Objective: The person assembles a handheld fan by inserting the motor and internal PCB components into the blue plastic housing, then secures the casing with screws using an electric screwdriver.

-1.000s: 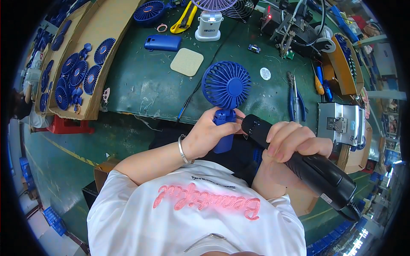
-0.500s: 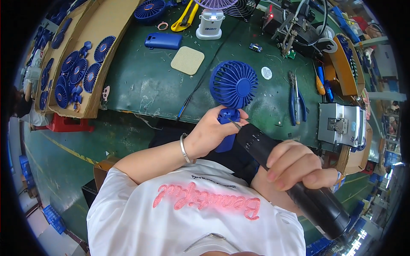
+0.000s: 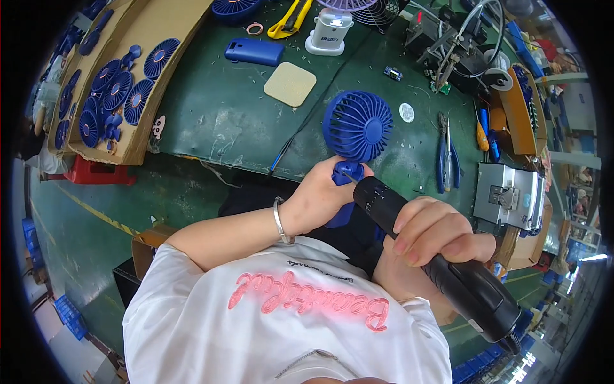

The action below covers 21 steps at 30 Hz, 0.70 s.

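Observation:
My left hand (image 3: 314, 200) is wrapped round the neck and handle of a blue handheld fan (image 3: 361, 127), its round slatted head pointing away from me past the bench edge. In my right hand (image 3: 441, 232) is a black electric screwdriver (image 3: 473, 291), held slantwise with a cord at its rear end. The thin bit of the screwdriver reaches the fan's neck beside my left thumb; whether it sits in a screw is too small to tell. Part of the fan's handle shows below my left fingers.
On the green bench (image 3: 211, 128) lie a beige square pad (image 3: 290, 84), a blue casing (image 3: 254, 51), a yellow cutter (image 3: 289, 19) and pliers (image 3: 448, 157). Cardboard trays (image 3: 167, 80) with blue fan parts stand left. A silver metal box (image 3: 508, 197) and a soldering fixture (image 3: 454, 54) are right.
The view has shifted slightly. My right hand and the screwdriver's rear end have moved a little up and left, while the bit stays at the fan's neck. Both grips are unchanged.

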Available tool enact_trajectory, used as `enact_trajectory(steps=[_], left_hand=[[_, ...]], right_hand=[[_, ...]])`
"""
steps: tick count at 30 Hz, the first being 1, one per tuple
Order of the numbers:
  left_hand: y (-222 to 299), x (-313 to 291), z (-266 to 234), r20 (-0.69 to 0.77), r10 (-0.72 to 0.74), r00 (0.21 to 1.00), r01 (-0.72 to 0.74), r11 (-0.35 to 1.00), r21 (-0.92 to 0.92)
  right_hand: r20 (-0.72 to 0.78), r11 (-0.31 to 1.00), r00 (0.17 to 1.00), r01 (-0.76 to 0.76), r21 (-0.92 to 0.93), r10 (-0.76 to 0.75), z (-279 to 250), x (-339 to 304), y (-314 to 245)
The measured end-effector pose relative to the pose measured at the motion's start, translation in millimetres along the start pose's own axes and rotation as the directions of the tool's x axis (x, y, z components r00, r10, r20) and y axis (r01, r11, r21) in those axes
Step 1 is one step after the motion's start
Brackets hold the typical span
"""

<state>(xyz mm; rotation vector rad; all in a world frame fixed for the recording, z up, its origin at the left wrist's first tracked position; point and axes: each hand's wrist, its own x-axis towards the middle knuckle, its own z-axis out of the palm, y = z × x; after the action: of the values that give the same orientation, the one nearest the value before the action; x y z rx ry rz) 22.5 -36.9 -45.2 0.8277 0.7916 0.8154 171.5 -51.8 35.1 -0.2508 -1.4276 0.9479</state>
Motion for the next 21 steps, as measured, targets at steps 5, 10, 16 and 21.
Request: enact_trajectory(steps=[5, 10, 16, 21], left_hand=[[4, -1, 0, 0.003, -0.004, 1.000, 0.004, 0.999, 0.038], [3, -1, 1, 0.005, -0.016, 1.000, 0.016, 0.999, 0.039], [2, -1, 0, 0.093, -0.035, 0.995, 0.043, 0.995, -0.091], [7, -10, -8, 0.141, 0.017, 0.990, 0.012, 0.980, -0.198]], right_hand=[[-0.134, 1.000, 0.991, 0.020, -0.015, -0.022, 10, 0, 2], [-0.132, 0.999, 0.991, 0.030, -0.026, -0.033, 9, 0, 2], [-0.235, 0.999, 0.971, 0.040, -0.028, -0.045, 20, -1, -12], [-0.247, 0.975, 0.951, 0.149, -0.163, -0.186, 2, 0, -25]])
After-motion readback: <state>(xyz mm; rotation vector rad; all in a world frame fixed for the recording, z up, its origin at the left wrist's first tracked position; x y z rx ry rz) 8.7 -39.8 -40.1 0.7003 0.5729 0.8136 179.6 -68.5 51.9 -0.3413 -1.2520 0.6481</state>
